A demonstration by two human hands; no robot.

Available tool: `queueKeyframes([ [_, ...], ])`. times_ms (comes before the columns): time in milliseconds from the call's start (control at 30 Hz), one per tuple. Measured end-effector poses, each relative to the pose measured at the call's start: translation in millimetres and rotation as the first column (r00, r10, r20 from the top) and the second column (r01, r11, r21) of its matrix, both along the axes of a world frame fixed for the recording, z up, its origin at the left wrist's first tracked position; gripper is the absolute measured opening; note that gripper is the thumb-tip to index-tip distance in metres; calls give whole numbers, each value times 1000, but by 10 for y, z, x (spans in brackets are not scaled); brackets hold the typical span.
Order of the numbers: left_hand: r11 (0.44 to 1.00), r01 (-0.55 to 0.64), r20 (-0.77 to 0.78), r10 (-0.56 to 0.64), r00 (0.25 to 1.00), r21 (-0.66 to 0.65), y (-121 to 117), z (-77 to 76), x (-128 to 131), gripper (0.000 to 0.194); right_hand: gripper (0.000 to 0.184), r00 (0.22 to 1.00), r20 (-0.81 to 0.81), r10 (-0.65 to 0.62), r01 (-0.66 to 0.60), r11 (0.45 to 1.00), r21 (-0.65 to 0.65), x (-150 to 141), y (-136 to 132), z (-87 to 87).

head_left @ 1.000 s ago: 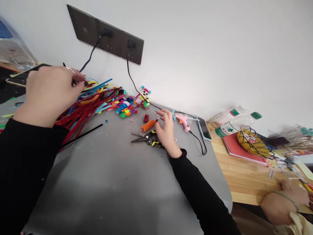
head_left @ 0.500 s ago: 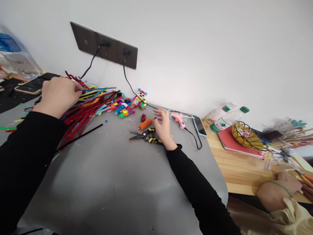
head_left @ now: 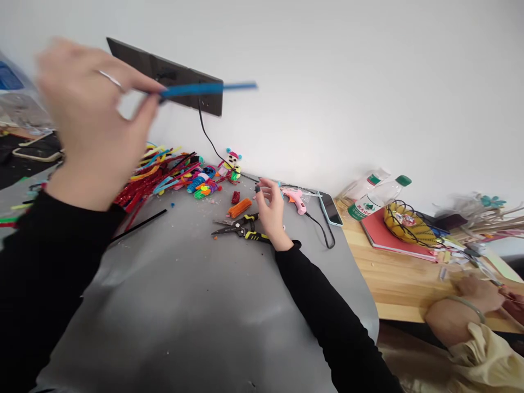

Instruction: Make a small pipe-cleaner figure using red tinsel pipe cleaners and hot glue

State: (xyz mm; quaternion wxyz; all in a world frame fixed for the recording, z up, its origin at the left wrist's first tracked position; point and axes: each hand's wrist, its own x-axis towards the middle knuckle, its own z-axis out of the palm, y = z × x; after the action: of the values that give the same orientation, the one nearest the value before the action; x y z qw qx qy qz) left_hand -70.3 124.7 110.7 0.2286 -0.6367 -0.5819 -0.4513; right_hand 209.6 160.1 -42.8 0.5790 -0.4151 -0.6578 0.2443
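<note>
Between the thumb and fingers of my left hand, raised high at the left, is a blue pipe cleaner pointing right. This hand is blurred by motion and wears a ring. My right hand rests over the table with its fingers loosely bent and apart. Beside it, partly under the hand, lie wire pliers with black and yellow handles and their jaws apart. An orange coiled piece and a small red piece lie behind the pliers. A heap of pipe cleaners spreads out below my left hand.
Small pipe-cleaner figures stand by the wall. A pink glue gun and a phone lie right of my right hand. Bottles and a yellow basket stand on the wooden table, where another person's hand works.
My left hand has lifted the blue pipe cleaner up from the heap, toward the wall socket. My right hand has stayed beside the pliers. The view has shifted slightly.
</note>
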Motion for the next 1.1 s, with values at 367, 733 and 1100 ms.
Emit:
queueKeyframes([
  [367, 752, 619, -165, -656, 736, -227, 327, -939, 1135, 29, 41, 964, -260, -59, 83, 993, 84, 116, -125, 303],
  [733, 650, 178, -32, -298, 954, -738, 499, -1251, 999, 34, 35, 705, -675, -216, 186, 975, -118, 568, 147, 464],
  [1100, 626, 619, 567, -320, 759, -475, 494, -1270, 850, 28, 23, 961, -145, -235, 273, 888, 369, 456, -118, 627],
])
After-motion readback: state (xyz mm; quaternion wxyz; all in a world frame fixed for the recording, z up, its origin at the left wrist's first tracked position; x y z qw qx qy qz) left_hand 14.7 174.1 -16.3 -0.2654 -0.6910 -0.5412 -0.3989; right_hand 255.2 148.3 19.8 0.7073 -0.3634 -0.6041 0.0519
